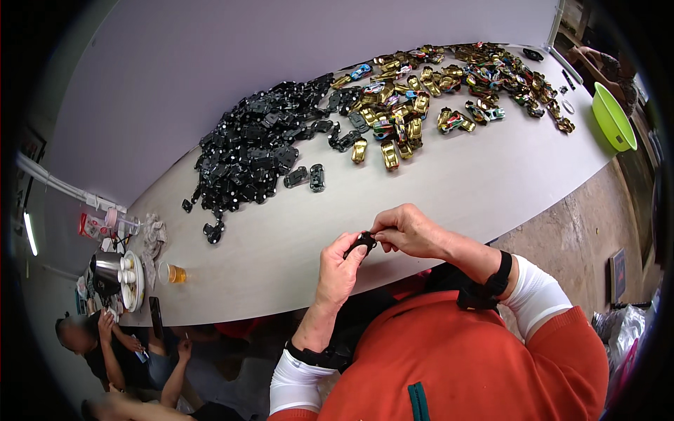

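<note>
Near the table's front edge, my left hand (334, 272) grips a small black toy car chassis (360, 243) between thumb and fingers. My right hand (413, 230) pinches at the chassis's right end; whether a small part sits between those fingertips I cannot make out. Beyond my hands, a big heap of black toy car chassis (246, 151) covers the left half of the table's back. Two loose ones, among them an upright-lying chassis (317, 178), lie in front of it. Right of the heap are gold toy car bodies (390, 156), and multicoloured toy cars (491, 77) spread farther right.
A lime-green basin (612, 119) stands at the table's right end. At the left are a glass of amber drink (173, 274), a crumpled cloth (152, 242), a round tray (140, 298) with white cups and a phone (155, 316). Other people sit at lower left; another is at far right.
</note>
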A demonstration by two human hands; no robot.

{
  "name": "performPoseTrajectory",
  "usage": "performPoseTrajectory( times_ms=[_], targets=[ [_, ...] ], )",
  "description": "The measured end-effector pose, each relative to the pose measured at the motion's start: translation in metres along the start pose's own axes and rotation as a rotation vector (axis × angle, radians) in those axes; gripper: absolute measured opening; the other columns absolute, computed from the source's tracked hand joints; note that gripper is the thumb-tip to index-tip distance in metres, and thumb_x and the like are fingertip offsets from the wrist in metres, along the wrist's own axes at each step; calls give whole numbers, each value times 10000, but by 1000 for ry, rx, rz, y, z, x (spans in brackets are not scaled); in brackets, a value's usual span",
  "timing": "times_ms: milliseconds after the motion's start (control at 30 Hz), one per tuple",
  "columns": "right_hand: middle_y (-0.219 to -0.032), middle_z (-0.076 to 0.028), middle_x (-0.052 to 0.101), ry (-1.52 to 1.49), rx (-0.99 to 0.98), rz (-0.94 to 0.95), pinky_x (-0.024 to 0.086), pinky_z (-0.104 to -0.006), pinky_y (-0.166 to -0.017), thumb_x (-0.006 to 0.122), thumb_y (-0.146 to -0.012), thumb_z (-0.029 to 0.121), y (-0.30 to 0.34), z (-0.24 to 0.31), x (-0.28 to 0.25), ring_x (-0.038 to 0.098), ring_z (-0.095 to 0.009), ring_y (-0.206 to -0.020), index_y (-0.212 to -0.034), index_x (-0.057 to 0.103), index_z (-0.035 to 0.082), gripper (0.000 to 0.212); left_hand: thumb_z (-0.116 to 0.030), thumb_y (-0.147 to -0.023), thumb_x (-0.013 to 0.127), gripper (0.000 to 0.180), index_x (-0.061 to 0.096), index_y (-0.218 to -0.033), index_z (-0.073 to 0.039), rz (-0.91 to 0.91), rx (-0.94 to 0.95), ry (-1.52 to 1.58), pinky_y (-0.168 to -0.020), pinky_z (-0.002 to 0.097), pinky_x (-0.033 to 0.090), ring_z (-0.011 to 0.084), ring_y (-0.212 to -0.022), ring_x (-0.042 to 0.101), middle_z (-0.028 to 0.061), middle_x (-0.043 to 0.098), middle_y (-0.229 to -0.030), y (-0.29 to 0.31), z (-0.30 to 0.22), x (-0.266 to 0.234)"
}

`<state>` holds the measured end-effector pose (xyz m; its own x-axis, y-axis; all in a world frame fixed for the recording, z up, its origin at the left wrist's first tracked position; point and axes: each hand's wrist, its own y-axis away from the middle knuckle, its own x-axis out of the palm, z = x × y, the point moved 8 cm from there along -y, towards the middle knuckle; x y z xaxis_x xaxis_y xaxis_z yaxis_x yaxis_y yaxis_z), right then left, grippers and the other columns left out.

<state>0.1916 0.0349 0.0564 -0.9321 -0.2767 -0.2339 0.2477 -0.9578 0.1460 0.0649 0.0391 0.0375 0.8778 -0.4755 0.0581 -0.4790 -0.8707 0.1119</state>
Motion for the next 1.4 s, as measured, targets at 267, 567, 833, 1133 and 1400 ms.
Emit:
performPoseTrajectory(
  times_ms=[267, 567, 833, 1133, 1400],
  targets=[
    [-623, -22, 590, -137, -7, 18, 434, -238, -503, 517, -869, 65, 15, -8, -7, 531, -84, -548, -838, 626, 3, 130, -73, -861, 558, 184, 618, -1022, -6, 76, -99, -63, -498, 173, 363, 29, -575, 441, -11, 542, -747, 17, 5, 14],
    [-701, -73, 588, 165, -53, -467, 451, -294, -528, 614, -799, 110, 3, -33, -110, 547, -158, -564, -858, 580, -9, 137, -296, -892, 529, 373, 503, -1156, -34, 233, -725, 320, -477, 234, 444, 156, -571, 533, 134, 563, -995, 57, 233, 37],
    [-805, -141, 609, 645, -230, -252, 463, -409, -674, 665, -745, 169, -90, 22, -23, 590, -319, -760, -805, 631, 49, 138, -297, -855, 563, 455, 487, -1165, 27, 526, -305, -610, -736, 326, 493, 279, -891, 613, 197, 583, -1042, 77, 135, 25],
    [-867, -227, 595, 903, -87, -260, 490, -426, -693, 695, -721, 304, -167, 14, 16, 599, -377, -806, -918, 472, -37, 453, -45, -843, 573, 213, 599, -1039, 32, 134, -165, -187, -557, 201, 477, 71, -623, 586, 45, 620, -752, 71, 29, -45],
    [-770, -102, 613, 237, -219, -92, 470, -298, -617, 682, -726, 128, -89, 23, 34, 565, -160, -681, -921, 581, -17, 263, -86, -837, 612, 278, 539, -1088, 10, -146, 22, 740, -552, 229, 473, 138, -669, 578, 83, 615, -893, -9, 20, -75]
  ],
)
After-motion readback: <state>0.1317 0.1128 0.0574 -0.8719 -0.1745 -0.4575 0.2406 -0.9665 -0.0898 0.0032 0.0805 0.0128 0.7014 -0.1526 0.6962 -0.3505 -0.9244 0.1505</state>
